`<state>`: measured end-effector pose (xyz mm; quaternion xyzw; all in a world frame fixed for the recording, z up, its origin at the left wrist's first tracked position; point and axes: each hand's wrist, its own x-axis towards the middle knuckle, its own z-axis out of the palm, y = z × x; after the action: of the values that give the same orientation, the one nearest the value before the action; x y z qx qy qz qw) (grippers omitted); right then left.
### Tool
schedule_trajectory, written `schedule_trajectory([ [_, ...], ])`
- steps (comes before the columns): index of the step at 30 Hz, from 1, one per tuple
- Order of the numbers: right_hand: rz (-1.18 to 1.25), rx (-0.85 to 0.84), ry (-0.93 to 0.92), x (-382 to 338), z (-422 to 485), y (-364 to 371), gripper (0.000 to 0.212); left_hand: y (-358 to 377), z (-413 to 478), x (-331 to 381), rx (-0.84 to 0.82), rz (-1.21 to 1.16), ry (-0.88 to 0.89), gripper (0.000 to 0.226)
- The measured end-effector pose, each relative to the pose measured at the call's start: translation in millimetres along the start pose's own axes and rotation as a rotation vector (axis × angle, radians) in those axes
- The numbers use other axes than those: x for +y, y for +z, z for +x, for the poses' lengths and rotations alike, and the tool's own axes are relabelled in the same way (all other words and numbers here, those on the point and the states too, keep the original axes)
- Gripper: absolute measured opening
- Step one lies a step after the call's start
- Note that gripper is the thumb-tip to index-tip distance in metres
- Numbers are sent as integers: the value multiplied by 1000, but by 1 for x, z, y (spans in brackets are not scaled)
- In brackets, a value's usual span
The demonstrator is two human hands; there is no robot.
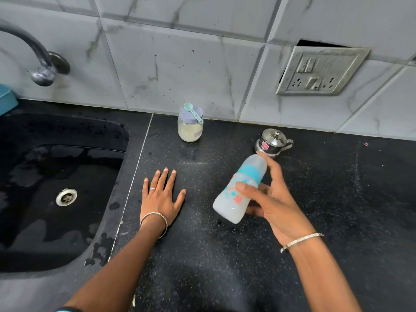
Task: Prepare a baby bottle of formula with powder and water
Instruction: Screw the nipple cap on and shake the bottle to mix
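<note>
Head view: the right hand (273, 199) grips the capped baby bottle (239, 189), tilted above the black surface (225, 255), just in front of the steel pot (272, 141). Left of the bottle, the left hand (161, 197) lies spread flat. The powder jar (190, 128) stands behind, a scoop (192, 111) on its lid.

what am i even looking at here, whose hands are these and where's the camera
There is no machine here. One wide-angle camera is worn on a person's head and looks down at their own two bare hands, so this single picture is their view.

The left hand lies flat, fingers spread, on the black countertop and holds nothing. The right hand grips a baby bottle, tilted, cap on, with cloudy white liquid inside.

Near the tiled wall stand a jar of pale powder with a green scoop lying on its lid, and a small lidded steel pot. A black sink and tap are on the left.
</note>
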<state>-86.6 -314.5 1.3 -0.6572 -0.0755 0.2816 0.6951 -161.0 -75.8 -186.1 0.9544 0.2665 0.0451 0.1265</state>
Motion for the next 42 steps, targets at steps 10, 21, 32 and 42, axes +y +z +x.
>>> schedule_trajectory([
  [10, 67, 82, -6, -2, -3, -14, 73, 0, 1, -1, -12, 0, 1, 81],
  [21, 174, 254, -74, -3, 4, -15, 78, -1, 1, -1, -9, -2, 5, 81],
  [32, 184, 207, -97, 1, 4, -11, 75, 1, 1, -1, 7, -29, 0, 80],
  [42, 205, 198, -88, -1, 2, -9, 79, 3, 1, -2, 10, -18, 2, 79],
])
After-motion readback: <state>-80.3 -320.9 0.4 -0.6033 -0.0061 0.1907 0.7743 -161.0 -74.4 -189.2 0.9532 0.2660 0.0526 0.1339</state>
